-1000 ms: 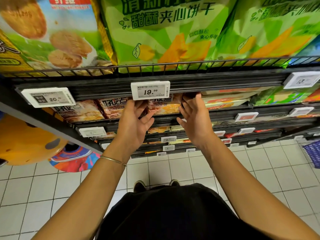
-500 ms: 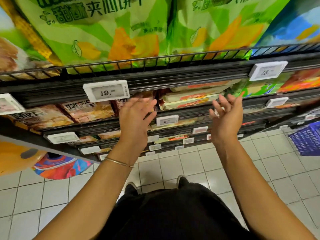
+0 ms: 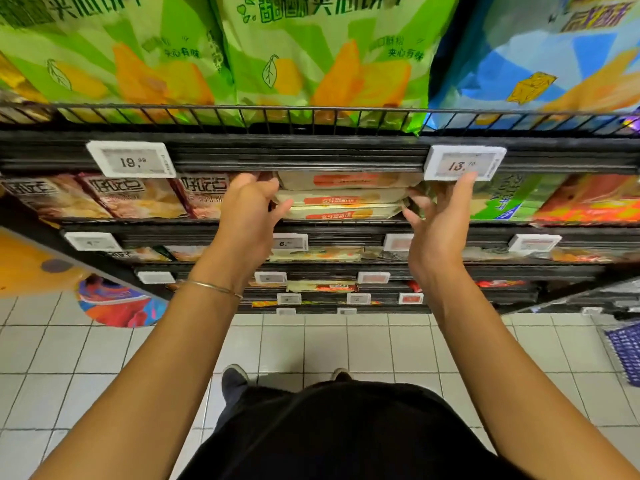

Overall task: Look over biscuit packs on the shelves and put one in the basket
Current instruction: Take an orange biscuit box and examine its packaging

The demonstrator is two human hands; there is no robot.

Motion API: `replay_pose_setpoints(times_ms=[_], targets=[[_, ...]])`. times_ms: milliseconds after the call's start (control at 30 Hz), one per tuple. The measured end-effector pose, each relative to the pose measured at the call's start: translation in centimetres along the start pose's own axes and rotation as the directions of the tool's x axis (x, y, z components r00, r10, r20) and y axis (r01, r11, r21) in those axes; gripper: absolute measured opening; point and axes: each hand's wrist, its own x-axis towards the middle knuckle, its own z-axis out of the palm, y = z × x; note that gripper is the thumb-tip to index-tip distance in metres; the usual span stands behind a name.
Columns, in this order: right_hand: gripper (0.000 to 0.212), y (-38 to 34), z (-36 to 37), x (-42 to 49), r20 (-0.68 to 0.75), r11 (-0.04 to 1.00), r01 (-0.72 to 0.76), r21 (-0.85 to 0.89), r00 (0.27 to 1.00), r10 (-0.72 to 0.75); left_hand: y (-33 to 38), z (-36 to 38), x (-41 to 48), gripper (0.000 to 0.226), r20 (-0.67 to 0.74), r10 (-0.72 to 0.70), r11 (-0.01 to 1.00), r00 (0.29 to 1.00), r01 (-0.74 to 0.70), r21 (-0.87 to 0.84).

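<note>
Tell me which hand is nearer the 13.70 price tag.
Right. The right hand has its index fingertip at the lower edge of the price tag; the left hand is far left of it, by the cream packs.

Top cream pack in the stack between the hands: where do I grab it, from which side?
Grip the top cream pack by its short ends, left hand on the left end, right hand on the right, coming in from the open shelf front. It lies flat on two more packs, tight under the upper shelf, so a grasp from above looks cramped.
</note>
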Motion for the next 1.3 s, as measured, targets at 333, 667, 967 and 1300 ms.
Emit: replay_pose_setpoints(times_ms=[333,667,967,1300], targets=[[0.050,0.8,-5.2,-0.4,0.162,0.982,-0.153,-0.112,0.972,0.170,-3.8,-1.4,-3.4,0.034,0.061,-0.063,0.998,0.996,0.064,-0.016],[0.031,1.4,-8.5,-1.1,0.482,0.958,-0.131,-0.256,0.841,0.244,-6.9,-5.1,-6.4,0.061,0.153,-0.083,0.993,0.985,0.069,0.096],[0.050,1.7,-9.2,-3.1,0.363,0.955,-0.153,-0.253,0.900,0.240,-7.5,-6.0,-7.9,0.061,0.088,-0.140,0.988,0.986,0.133,0.082],[0.044,2.6,-7.1,-8.4,0.267,0.955,-0.120,-0.270,0.944,0.194,-5.8,-10.2,-9.2,0.069,0.061,-0.148,0.983,0.987,0.140,0.118]])
